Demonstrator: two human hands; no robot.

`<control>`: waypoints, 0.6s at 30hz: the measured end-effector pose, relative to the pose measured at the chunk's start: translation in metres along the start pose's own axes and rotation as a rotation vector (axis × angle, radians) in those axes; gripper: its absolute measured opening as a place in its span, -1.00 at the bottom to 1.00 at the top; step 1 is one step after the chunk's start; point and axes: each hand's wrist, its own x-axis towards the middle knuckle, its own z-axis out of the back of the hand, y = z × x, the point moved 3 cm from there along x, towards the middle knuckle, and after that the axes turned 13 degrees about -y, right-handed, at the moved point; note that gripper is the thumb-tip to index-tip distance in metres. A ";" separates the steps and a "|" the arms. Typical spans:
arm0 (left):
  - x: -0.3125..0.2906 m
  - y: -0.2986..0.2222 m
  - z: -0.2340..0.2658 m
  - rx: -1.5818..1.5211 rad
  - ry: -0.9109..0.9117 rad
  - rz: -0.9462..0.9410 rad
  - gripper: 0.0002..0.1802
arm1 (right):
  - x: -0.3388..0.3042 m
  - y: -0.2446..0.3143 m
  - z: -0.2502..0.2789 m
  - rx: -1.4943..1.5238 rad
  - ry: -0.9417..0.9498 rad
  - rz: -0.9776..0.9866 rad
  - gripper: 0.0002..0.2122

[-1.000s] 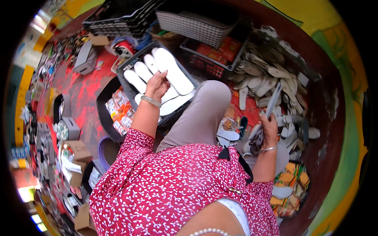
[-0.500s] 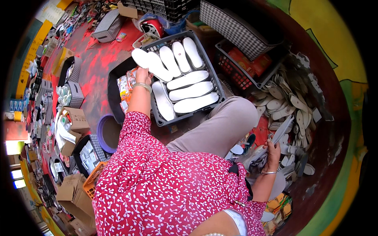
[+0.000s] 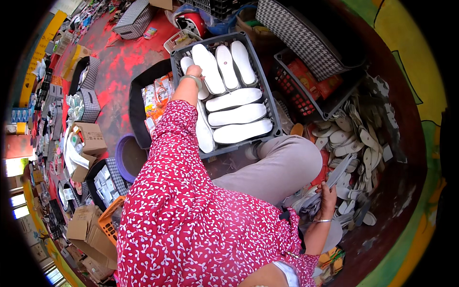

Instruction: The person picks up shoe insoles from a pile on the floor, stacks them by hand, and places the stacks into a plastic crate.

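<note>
A dark grey plastic crate (image 3: 276, 112) in front of me holds several white insoles, some lengthwise and some crosswise. My left hand (image 3: 194, 72) is over its far left part, fingers closed at the edge of a white insole (image 3: 209, 67) on top of the others there. Part of another white insole (image 3: 187, 62) shows just beyond that hand. Low on the right, my right hand (image 3: 327, 199) grips a bundle of thin grey insoles (image 3: 340, 172). Its fingers wrap the bundle's edge, and the lower part is partly hidden. A big heap of loose insoles (image 3: 356, 131) lies beyond it.
A black bin of orange packets (image 3: 158, 98) adjoins the crate's left side. At the right stand another dark crate (image 3: 306, 93) and a houndstooth box (image 3: 299, 40). A purple tub (image 3: 119, 155), an orange basket (image 3: 109, 215) and cardboard boxes (image 3: 86, 229) are at my left.
My left hand has moved right and slightly farther away, bringing the white insole from the crate's left edge onto the far row. The right hand still grips the grey bundle.
</note>
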 end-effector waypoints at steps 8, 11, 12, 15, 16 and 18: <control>-0.007 0.008 -0.025 0.083 -0.063 0.052 -0.60 | 0.009 -0.008 -0.008 -0.069 -0.029 -0.047 -0.61; -0.007 0.001 -0.031 0.129 -0.078 0.078 -0.70 | 0.013 -0.013 -0.011 -0.068 -0.018 -0.048 -0.61; -0.009 0.001 -0.029 0.147 -0.084 0.101 -0.74 | 0.014 -0.013 -0.011 -0.069 -0.011 -0.053 -0.61; 0.002 0.010 -0.031 0.203 -0.085 0.027 -0.68 | 0.016 -0.012 -0.013 -0.069 0.000 -0.053 -0.64; 0.017 0.016 -0.031 0.272 -0.101 -0.005 -0.68 | 0.015 -0.010 -0.015 -0.073 0.007 -0.042 -0.67; 0.060 0.030 -0.027 0.412 -0.149 -0.076 -0.68 | 0.021 -0.011 -0.018 -0.070 0.035 -0.043 -0.67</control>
